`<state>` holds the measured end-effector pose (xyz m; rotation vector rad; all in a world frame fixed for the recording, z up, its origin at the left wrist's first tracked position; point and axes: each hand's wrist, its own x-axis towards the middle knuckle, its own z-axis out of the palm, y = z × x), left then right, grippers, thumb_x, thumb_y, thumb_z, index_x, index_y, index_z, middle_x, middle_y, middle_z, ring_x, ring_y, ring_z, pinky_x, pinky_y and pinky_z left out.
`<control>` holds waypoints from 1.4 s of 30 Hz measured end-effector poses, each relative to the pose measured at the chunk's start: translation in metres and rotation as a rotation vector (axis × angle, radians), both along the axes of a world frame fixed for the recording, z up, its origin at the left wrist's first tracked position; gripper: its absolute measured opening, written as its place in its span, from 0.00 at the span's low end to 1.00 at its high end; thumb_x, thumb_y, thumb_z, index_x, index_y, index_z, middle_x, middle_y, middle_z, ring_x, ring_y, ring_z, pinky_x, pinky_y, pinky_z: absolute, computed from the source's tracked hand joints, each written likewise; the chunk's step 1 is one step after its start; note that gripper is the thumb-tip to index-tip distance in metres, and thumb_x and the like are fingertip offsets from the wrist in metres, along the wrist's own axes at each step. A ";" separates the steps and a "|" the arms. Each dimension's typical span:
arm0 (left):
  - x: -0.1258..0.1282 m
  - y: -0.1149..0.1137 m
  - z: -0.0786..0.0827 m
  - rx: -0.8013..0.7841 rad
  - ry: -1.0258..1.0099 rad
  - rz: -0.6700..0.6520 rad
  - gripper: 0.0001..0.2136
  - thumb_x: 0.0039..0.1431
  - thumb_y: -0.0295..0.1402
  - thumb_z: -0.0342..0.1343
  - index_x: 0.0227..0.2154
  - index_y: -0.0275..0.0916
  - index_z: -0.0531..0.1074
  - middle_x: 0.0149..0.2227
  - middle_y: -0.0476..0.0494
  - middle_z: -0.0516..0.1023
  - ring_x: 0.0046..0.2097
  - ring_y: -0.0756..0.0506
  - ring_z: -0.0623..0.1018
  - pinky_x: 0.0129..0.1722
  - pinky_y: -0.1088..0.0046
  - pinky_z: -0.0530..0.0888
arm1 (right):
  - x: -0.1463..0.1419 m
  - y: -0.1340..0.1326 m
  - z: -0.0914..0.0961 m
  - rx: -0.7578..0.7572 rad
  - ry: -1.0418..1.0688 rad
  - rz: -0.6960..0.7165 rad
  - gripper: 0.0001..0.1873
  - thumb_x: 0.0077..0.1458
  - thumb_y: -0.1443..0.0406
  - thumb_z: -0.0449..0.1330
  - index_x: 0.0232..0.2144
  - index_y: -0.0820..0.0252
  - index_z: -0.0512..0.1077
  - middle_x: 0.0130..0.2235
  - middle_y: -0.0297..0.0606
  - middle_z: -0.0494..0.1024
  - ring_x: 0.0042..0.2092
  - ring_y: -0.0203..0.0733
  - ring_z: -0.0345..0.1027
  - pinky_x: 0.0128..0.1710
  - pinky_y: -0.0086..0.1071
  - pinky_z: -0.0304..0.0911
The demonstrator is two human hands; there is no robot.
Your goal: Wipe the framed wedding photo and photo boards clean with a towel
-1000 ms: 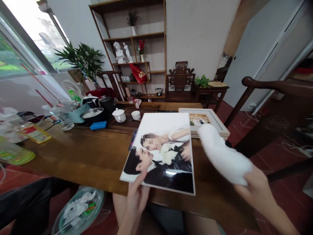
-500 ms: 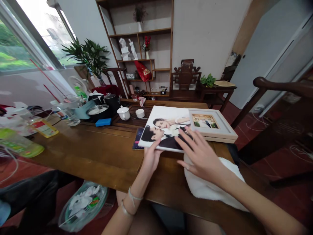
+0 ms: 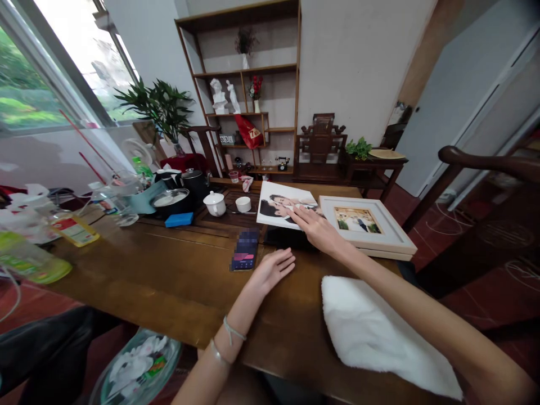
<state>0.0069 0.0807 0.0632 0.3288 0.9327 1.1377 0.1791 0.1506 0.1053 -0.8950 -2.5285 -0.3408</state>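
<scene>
My left hand (image 3: 275, 272) is over the wooden table's front part, holding nothing, its fingers extended. Farther out, my right hand (image 3: 314, 226) lies with stretched fingers on a white photo panel (image 3: 266, 188) that pictures two people. Under that panel's near edge is a dark area (image 3: 291, 237) whose nature I cannot make out. Against the panel's right side, partly behind my right forearm, sits a pale picture frame (image 3: 394, 230) stacked on another. A smartphone (image 3: 245, 250) with a lit screen lies left of my hands. Below my right forearm is a white cloth (image 3: 375, 332).
A white lidded cup (image 3: 215, 204), a small white cup (image 3: 243, 204) and a blue block (image 3: 179, 220) stand at the table's back left. Bottles (image 3: 76, 228) crowd the left end. A waste bin (image 3: 137, 365) is below the front edge; a wooden chair (image 3: 489, 219) stands right.
The photo panel has moved away from me, down onto the table beside the frames. My left hand has let go of it, and my right hand has moved forward with it. The phone is now uncovered.
</scene>
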 end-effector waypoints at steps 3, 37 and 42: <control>0.008 0.015 -0.017 -0.086 0.015 0.151 0.05 0.53 0.21 0.60 0.25 0.34 0.71 0.29 0.41 0.77 0.36 0.49 0.79 0.47 0.71 0.75 | -0.003 0.014 -0.001 -0.006 -0.041 -0.021 0.44 0.45 0.84 0.43 0.65 0.61 0.48 0.64 0.47 0.57 0.65 0.51 0.48 0.59 0.49 0.55; -0.074 -0.129 0.010 -0.108 0.317 0.384 0.17 0.46 0.18 0.59 0.41 0.33 0.72 0.33 0.45 0.81 0.28 0.45 0.81 0.20 0.73 0.80 | -0.014 0.048 -0.029 -0.104 -0.150 -0.062 0.44 0.44 0.83 0.44 0.64 0.59 0.50 0.63 0.43 0.59 0.62 0.48 0.54 0.54 0.43 0.61; -0.081 -0.169 0.014 -0.237 0.335 0.450 0.23 0.43 0.18 0.61 0.46 0.36 0.72 0.38 0.45 0.82 0.36 0.43 0.82 0.29 0.74 0.81 | -0.023 0.037 -0.046 -0.102 -0.206 -0.083 0.37 0.50 0.82 0.44 0.62 0.61 0.55 0.62 0.47 0.61 0.61 0.52 0.55 0.56 0.48 0.59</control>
